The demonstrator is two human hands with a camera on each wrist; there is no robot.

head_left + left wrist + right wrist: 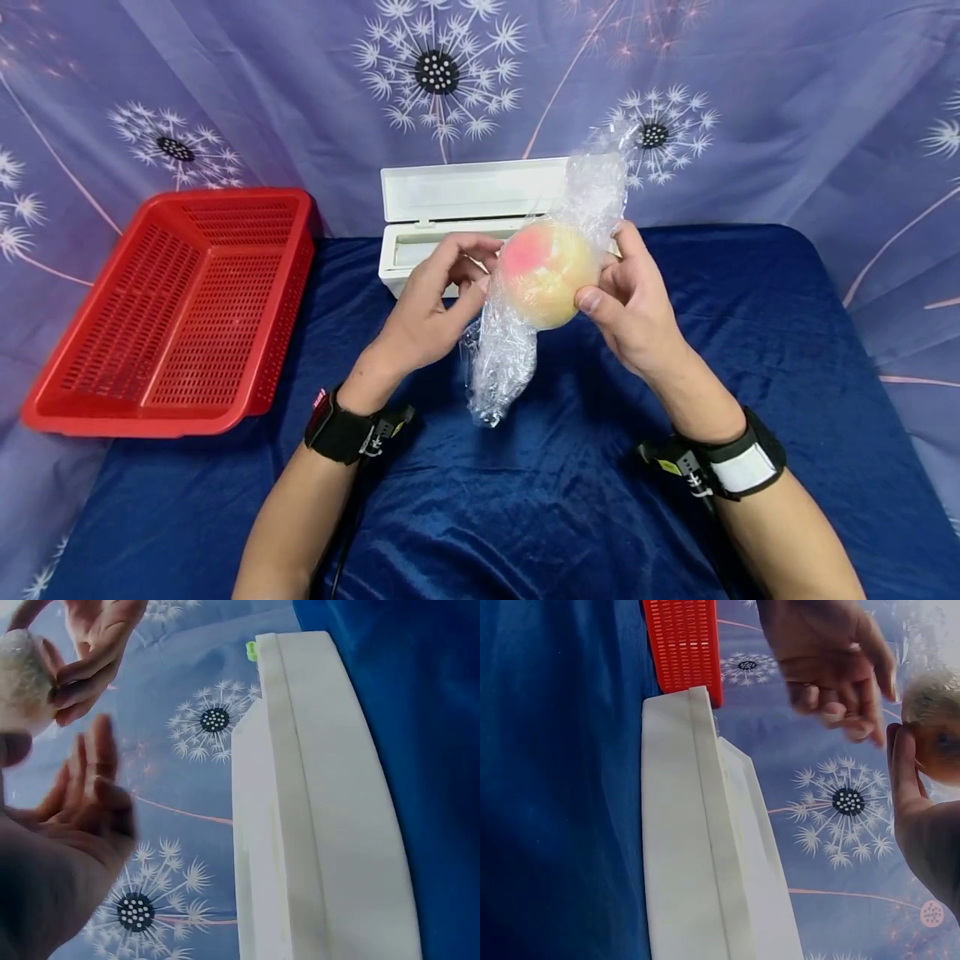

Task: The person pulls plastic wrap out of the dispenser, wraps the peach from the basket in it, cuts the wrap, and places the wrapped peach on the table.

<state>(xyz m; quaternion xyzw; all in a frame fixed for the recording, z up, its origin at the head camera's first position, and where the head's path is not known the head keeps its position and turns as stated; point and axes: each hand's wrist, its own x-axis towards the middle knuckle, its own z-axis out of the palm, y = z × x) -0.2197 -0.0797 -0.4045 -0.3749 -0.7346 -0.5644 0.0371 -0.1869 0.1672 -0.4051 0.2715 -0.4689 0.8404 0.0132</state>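
A round yellow and pink peach (pixel 551 271), wrapped in clear plastic film, is held up above the table in the head view. Loose film (pixel 502 358) hangs from its lower end, and more crumpled film (pixel 596 183) sticks up at the other. My right hand (pixel 637 308) holds the peach by its right side, thumb in front and fingers partly hidden behind. At the left side, my left hand (pixel 435 304) has loosely bent fingers; the right wrist view shows those fingers (pixel 840 705) a little apart from the fruit.
Behind the hands stands a long white box (pixel 397 254) with its lid (pixel 465 192) raised. To the left is a red plastic basket (pixel 202 333) with perforated walls. A blue cloth (pixel 510 500) covers the table, and a dandelion-print curtain (pixel 300 83) hangs behind it.
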